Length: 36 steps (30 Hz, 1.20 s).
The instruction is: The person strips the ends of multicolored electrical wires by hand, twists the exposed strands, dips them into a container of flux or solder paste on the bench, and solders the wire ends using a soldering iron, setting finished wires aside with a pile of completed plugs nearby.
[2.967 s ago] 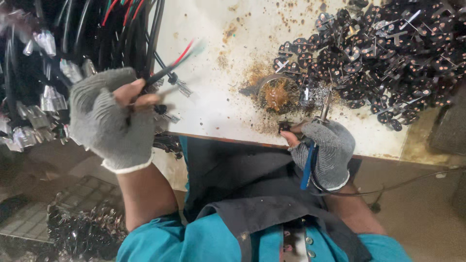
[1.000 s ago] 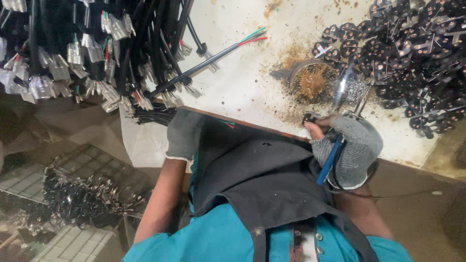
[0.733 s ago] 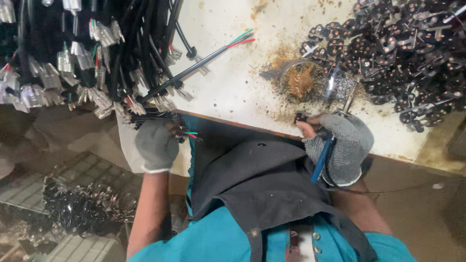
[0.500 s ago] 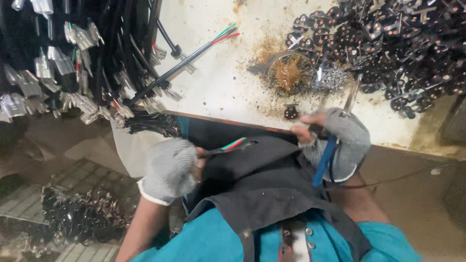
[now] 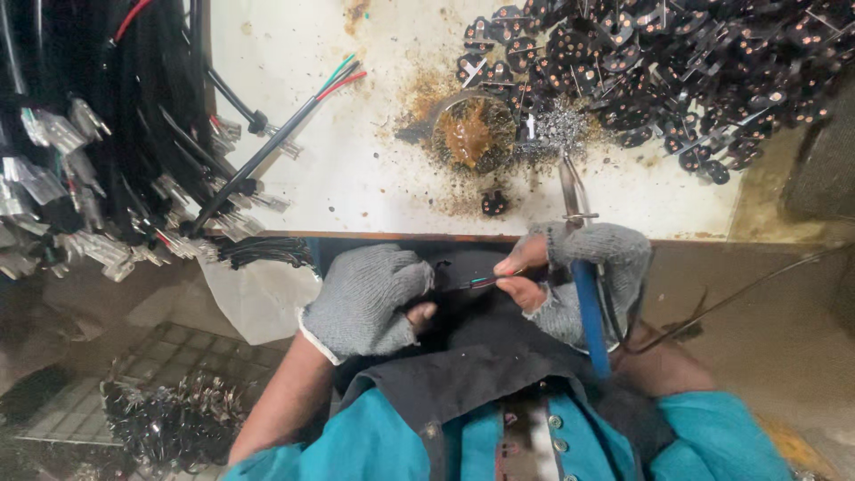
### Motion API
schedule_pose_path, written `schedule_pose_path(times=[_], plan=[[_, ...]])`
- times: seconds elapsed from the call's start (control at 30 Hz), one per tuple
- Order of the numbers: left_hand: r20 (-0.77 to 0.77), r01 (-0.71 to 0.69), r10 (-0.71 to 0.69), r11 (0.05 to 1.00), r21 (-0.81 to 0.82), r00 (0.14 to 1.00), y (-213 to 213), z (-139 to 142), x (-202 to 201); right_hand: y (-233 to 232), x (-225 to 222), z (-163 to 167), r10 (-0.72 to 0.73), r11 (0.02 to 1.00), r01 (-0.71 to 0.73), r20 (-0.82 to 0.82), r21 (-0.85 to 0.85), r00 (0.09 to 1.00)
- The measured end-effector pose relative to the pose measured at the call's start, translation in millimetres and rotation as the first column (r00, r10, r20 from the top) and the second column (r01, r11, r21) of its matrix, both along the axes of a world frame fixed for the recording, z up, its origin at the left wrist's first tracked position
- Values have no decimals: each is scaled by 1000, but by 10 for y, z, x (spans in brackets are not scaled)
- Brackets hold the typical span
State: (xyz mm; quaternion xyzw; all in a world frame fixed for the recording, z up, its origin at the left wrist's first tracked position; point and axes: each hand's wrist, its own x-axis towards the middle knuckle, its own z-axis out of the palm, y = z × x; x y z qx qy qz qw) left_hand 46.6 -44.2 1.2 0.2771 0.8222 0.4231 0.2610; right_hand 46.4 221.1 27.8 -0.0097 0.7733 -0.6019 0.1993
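My left hand (image 5: pixel 370 298), in a grey fingerless glove, grips a black cable just below the table's front edge, over my dark apron. The cable's thin coloured wire ends (image 5: pixel 476 281) stick out to the right. My right hand (image 5: pixel 579 272), also gloved, pinches those wire ends between thumb and forefinger while it holds a soldering iron (image 5: pixel 583 267) with a blue handle, metal tip pointing up onto the table. Ahead of the tip sit a rusty tin of brown flux (image 5: pixel 472 134) and a wad of solder (image 5: pixel 561 125).
A white, stained table (image 5: pixel 356 178) carries a heap of black plug inserts (image 5: pixel 695 62) at the back right and one loose insert (image 5: pixel 494 203). Bundles of black cables with metal terminals (image 5: pixel 107 151) hang at the left. More cut cables lie on the tiled floor (image 5: pixel 169 419).
My left hand took a cable from the bundle at the left, brought it down to my lap, and my right hand's fingers have closed on its wire ends. The view shifted slightly.
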Motion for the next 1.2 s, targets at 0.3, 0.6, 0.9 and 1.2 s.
schedule_pose_path(times=[0.3,0.6,0.9,1.2], plan=[[477,-427,262,861,278,839,439,-75,36,-18,134,-148,43,991,-27,-122,134,992],[318,-389,284,855,344,905,435,-108,100,90,411,-448,18,999,-15,-71,46,997],[275,-414,335,854,316,901,483,-74,122,142,493,-448,-58,998,58,5,-6,998],[299,-456,360,805,379,884,460,-88,149,11,291,-76,-124,983,124,-14,139,992]])
